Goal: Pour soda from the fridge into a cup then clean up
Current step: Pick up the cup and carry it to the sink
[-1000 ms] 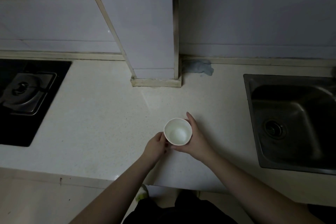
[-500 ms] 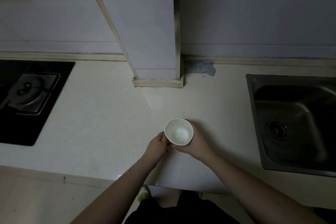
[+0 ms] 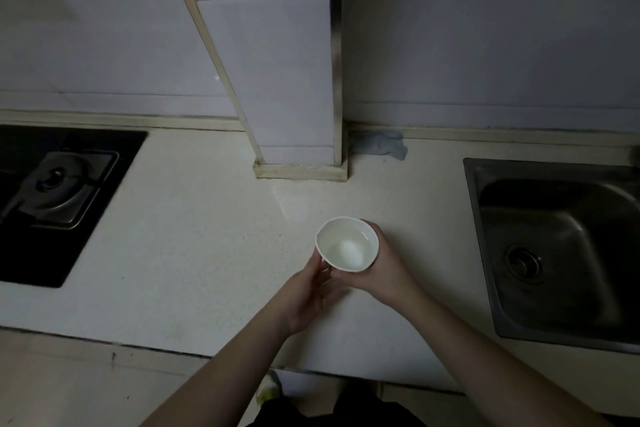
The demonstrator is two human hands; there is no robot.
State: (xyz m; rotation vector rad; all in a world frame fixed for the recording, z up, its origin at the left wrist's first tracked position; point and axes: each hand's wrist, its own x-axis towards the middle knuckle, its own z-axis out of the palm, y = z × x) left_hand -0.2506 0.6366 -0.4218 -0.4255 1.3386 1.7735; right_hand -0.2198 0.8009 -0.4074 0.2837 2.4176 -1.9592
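Over a dim pale worktop [image 3: 173, 253], a white cup [image 3: 347, 243] is being gripped by the right hand [image 3: 381, 270] and steadied by the loosely curled left hand [image 3: 308, 291], apparently holding clear liquid, with cleanup seemingly left.

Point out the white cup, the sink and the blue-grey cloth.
white cup [image 3: 347, 251]: head view, on its inside bottom.
sink [image 3: 554, 239]: head view, on the bare steel basin wall.
blue-grey cloth [image 3: 379, 143]: head view, on the middle of the crumpled fabric by the wall.
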